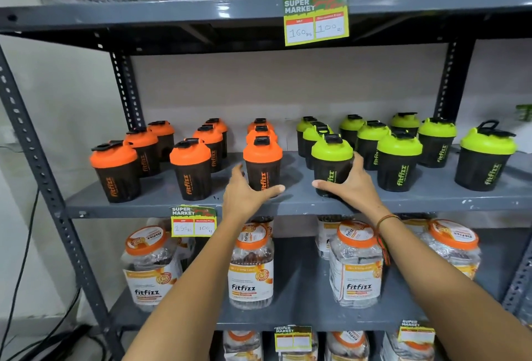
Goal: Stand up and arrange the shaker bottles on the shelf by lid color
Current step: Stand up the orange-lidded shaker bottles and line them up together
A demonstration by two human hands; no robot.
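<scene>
Several black shaker bottles stand upright on the grey middle shelf [299,202]. The orange-lidded ones fill the left half, the green-lidded ones the right half. My left hand [244,193] wraps around the base of the front orange-lidded bottle [262,159], thumb on its right side. My right hand [351,185] grips the front green-lidded bottle [331,156] from its right, thumb across the front. Both bottles rest on the shelf near its front edge, a hand's width apart.
A price tag [193,221] hangs on the shelf's front edge left of my left hand. Clear jars with orange lids [250,268] stand on the shelf below, more jars on the shelf above. Another tag [316,21] hangs from the upper shelf. Perforated uprights [37,164] frame the rack.
</scene>
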